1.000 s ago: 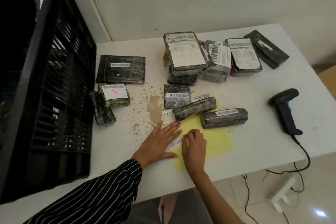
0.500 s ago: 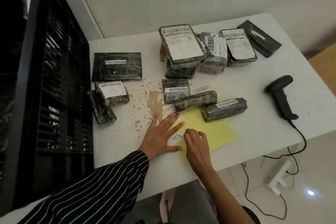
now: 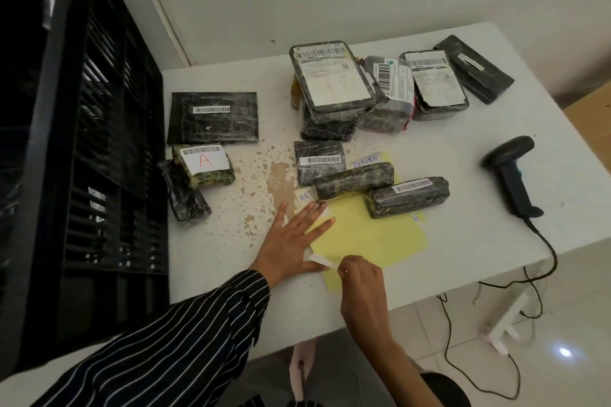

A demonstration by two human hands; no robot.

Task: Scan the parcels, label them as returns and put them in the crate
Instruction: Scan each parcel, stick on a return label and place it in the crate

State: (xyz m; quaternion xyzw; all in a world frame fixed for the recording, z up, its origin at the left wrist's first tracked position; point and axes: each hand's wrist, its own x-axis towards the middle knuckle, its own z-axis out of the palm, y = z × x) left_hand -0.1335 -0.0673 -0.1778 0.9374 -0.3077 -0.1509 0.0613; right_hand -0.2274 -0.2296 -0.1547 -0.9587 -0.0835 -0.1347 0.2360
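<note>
While the left hand lies flat, fingers spread, on the yellow backing sheet, the right hand pinches a white label strip curled up from the sheet's near edge. A long wrapped parcel and a barcoded parcel rest across the sheet's far edge on the white table. The black crate stands left, well apart from the barcode scanner.
</note>
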